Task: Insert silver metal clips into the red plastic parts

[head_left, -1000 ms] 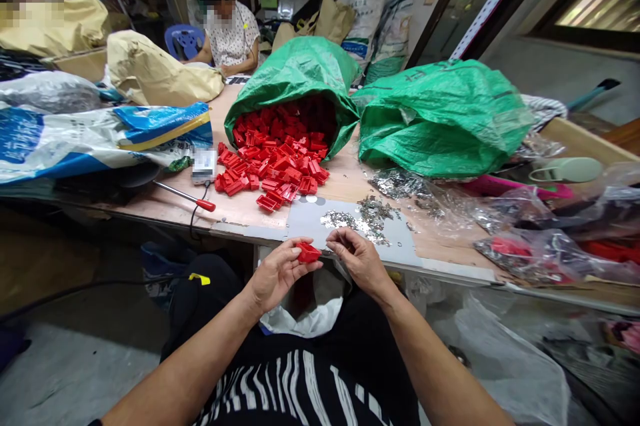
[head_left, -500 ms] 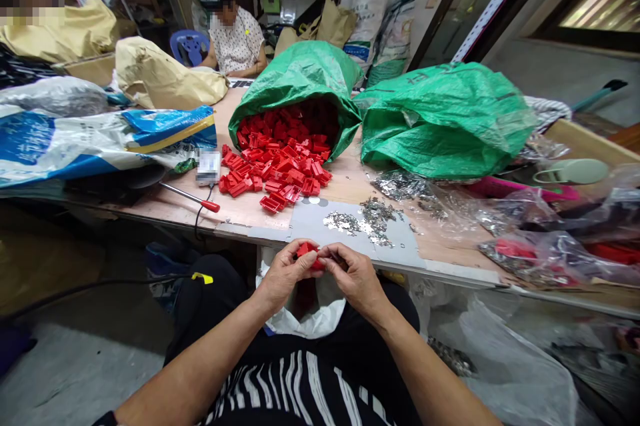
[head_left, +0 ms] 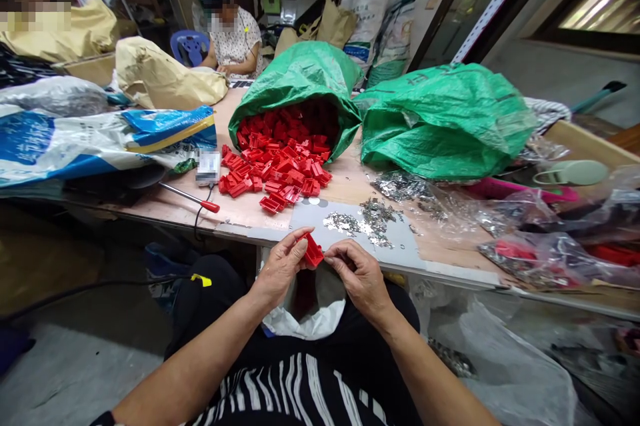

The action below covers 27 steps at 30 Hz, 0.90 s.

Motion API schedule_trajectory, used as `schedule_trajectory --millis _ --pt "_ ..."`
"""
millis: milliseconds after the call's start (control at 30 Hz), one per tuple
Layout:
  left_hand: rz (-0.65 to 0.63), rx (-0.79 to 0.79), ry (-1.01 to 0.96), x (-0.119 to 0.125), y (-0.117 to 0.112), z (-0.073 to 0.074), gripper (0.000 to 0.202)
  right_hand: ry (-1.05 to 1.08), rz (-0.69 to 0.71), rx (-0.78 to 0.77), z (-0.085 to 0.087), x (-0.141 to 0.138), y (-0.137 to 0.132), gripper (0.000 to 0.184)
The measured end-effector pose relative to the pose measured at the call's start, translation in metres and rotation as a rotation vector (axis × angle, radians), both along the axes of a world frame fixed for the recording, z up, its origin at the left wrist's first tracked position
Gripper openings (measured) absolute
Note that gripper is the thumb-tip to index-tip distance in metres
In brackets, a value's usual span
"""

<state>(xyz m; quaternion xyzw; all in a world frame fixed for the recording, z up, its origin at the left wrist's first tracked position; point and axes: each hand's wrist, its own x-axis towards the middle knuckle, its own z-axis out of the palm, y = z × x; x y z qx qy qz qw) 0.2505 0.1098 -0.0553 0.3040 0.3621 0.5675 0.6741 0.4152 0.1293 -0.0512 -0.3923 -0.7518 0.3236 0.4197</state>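
well, red part in left hand, near table's front edge

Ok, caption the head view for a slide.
Left hand holding a red plastic box-shaped part, right hand at its end, silvery metal pieces scattered beyond.

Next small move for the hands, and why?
Probably bring the right hand in against the small red plastic box-shaped part, braced by the left hand: the left hand grips that part, and the right hand is pinched close at its edge. Whether the right hand holds anything is too small to tell.
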Motion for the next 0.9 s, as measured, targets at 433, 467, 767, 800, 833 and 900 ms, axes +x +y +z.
schedule_trajectory --millis 433,467,767,800,833,900 --pt "-0.061 0.102 0.341 -0.003 -0.004 0.004 0.035 -0.021 0.243 -0.161 -0.003 0.012 0.002 0.007" --pt "-0.064 0.104 0.35 -0.003 -0.005 0.003 0.035 -0.013 0.252 -0.189 -0.004 0.013 0.002 0.006" --pt "-0.079 0.042 0.303 0.002 -0.008 -0.012 0.04 0.048 0.266 -0.284 -0.009 0.014 -0.001 0.002" --pt "-0.079 0.038 0.297 0.002 -0.008 -0.013 0.04 0.04 0.263 -0.274 -0.009 0.014 -0.001 0.002" --pt "-0.078 0.036 0.293 0.002 -0.008 -0.014 0.04 0.03 0.259 -0.259 -0.009 0.014 -0.001 0.002" --pt "-0.073 0.027 0.283 0.003 -0.008 -0.015 0.04 -0.002 0.25 -0.21 -0.008 0.014 -0.001 0.002"
